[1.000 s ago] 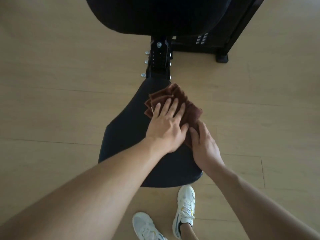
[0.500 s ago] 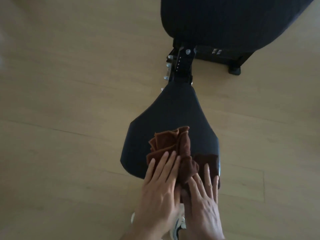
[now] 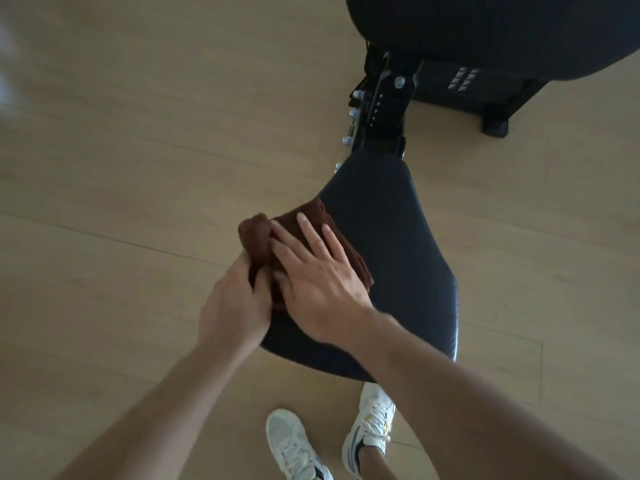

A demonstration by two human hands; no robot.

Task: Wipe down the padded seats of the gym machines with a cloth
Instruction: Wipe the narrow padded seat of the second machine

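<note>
Since half a second back, the cloth (image 3: 304, 244) had slid from the seat's near edge over to its left edge, around 9 o'clock on the seat (image 3: 391, 258), with a bunched bit hanging off over the floor (image 3: 138, 168). Right hand (image 3: 318, 275) lay flat on top of it, fingers (image 3: 308, 230) straight and spread, just pressing down. Left hand (image 3: 235, 303) sat right beside it at the seat's edge, fingers curled in and grabbing the cloth's near fold. Black post (image 3: 384, 109) with bolts ran up from the seat toward 12 o'clock to the back pad (image 3: 485, 32). White sneakers (image 3: 372, 424) showed at 6 o'clock, just under the seat's front.
</note>
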